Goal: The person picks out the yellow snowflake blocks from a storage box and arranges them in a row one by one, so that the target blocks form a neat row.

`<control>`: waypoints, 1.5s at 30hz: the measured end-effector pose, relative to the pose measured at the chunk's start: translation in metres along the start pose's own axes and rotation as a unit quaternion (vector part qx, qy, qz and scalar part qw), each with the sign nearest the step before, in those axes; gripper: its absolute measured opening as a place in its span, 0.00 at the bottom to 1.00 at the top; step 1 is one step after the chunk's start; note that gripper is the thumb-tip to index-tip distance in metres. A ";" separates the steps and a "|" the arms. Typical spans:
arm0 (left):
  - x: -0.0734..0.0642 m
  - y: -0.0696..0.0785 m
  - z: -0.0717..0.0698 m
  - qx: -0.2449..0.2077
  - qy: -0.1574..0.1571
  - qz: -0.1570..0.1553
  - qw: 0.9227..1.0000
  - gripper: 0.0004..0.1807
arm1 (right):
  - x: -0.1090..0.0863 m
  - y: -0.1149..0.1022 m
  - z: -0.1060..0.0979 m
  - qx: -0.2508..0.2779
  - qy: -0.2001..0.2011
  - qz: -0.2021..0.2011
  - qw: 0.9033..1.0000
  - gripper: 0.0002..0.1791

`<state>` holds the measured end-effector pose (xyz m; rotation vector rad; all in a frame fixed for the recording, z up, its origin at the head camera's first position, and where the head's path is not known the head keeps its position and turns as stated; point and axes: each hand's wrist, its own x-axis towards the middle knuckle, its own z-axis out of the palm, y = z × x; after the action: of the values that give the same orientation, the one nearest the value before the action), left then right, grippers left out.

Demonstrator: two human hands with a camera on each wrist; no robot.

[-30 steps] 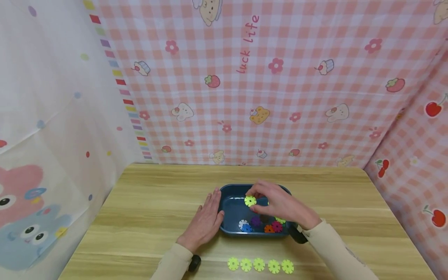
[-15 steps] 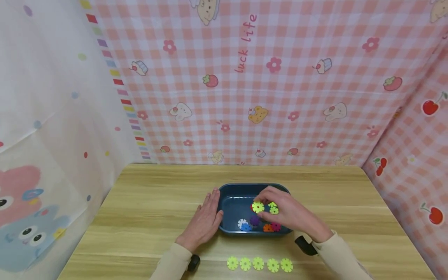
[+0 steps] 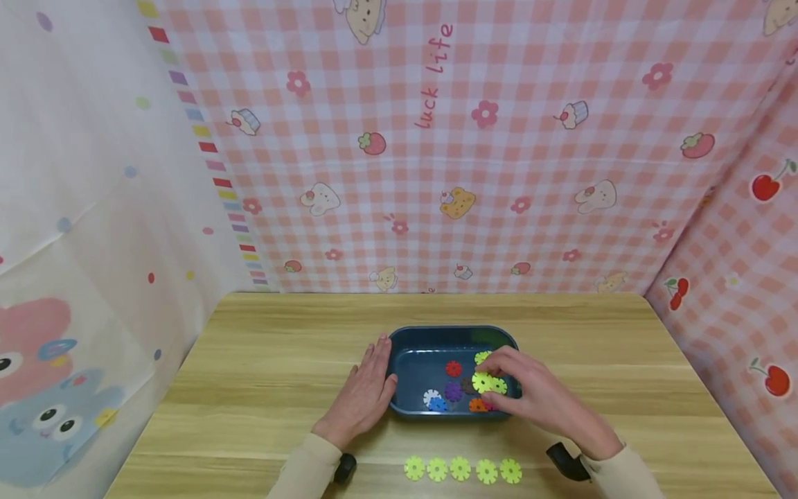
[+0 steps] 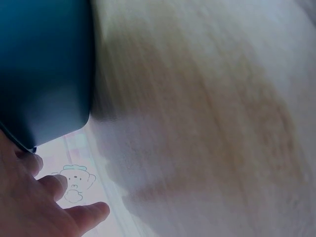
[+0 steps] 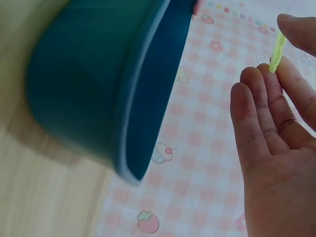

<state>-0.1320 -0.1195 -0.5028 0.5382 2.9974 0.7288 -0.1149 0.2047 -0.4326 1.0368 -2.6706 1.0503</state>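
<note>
My right hand (image 3: 530,388) is over the right end of a dark blue tray (image 3: 418,414), pinching a yellow-green snowflake disc (image 3: 482,382) between thumb and fingers. The right wrist view shows that disc (image 5: 277,52) edge-on at the fingertips, with the tray's outer wall (image 5: 79,74) beside the hand. My left hand (image 3: 361,398) lies with straight fingers along the tray's left side. Inside the tray are a red disc (image 3: 453,369), a purple disc (image 3: 453,391), a white disc (image 3: 431,396), a blue disc (image 3: 438,405) and an orange disc (image 3: 478,405), plus more yellow-green ones partly hidden.
A row of several yellow-green discs (image 3: 460,469) lies on the wooden table (image 3: 280,367) in front of the tray. Behind the table hangs a pink checked cloth (image 3: 399,180). Patterned cloths also close off the left and right sides.
My right hand has moved right and toward the near side of the tray with the yellow-green disc, uncovering the red disc. The left hand keeps its place at the tray's side.
</note>
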 end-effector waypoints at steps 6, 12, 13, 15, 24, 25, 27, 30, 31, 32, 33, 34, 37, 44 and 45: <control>-0.001 0.000 0.000 0.001 0.001 -0.001 1.000 0.35 | -0.014 0.003 -0.003 -0.006 0.036 -0.011 0.999 0.19; -0.001 0.001 0.000 0.005 -0.002 -0.001 1.000 0.35 | -0.027 0.005 -0.009 -0.020 0.047 -0.002 0.999 0.19; -0.001 0.001 0.000 0.005 -0.002 -0.002 1.000 0.35 | -0.028 0.005 -0.009 -0.022 0.050 -0.006 0.998 0.19; -0.001 0.002 -0.001 0.006 -0.001 -0.003 1.000 0.35 | -0.032 0.007 -0.011 -0.028 0.055 -0.012 0.998 0.20; -0.002 0.002 -0.002 0.007 0.004 0.001 1.000 0.35 | -0.049 0.010 -0.015 -0.047 0.061 -0.017 0.997 0.22; -0.002 0.002 -0.002 0.008 0.003 0.001 1.000 0.35 | -0.051 0.011 -0.016 -0.048 0.062 -0.015 0.997 0.22; -0.002 0.002 -0.002 0.005 0.004 0.003 1.000 0.35 | -0.056 0.011 -0.016 -0.050 0.062 -0.009 0.997 0.23; -0.002 0.003 -0.001 0.006 0.003 0.004 1.000 0.35 | -0.063 0.013 -0.015 -0.055 0.059 -0.010 0.997 0.24; -0.002 0.003 -0.001 0.005 0.004 0.005 1.000 0.35 | -0.066 0.014 -0.015 -0.056 0.058 -0.012 0.997 0.24; -0.003 0.003 -0.001 0.004 0.006 0.006 1.000 0.35 | -0.069 0.015 -0.014 -0.054 0.055 -0.010 0.997 0.23; -0.003 0.003 -0.001 0.006 0.005 0.006 1.000 0.35 | -0.071 0.016 -0.013 -0.053 0.052 -0.008 0.997 0.23; -0.003 0.003 -0.001 0.007 0.004 0.005 1.000 0.35 | -0.074 0.017 -0.012 -0.051 0.048 -0.005 0.997 0.23; -0.003 0.003 -0.001 0.009 0.003 0.006 1.000 0.35 | -0.082 0.020 -0.010 -0.050 0.042 0.003 0.998 0.23; -0.001 0.001 0.000 0.011 0.012 0.014 1.000 0.34 | -0.094 0.028 -0.005 -0.035 0.013 0.014 0.999 0.22; -0.001 0.000 0.000 0.012 0.012 0.015 1.000 0.34 | -0.095 0.029 -0.005 -0.024 -0.004 0.027 0.999 0.20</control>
<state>-0.1315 -0.1195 -0.5026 0.5798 3.0308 0.7073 -0.0615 0.2770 -0.4753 0.9683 -2.7306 0.9885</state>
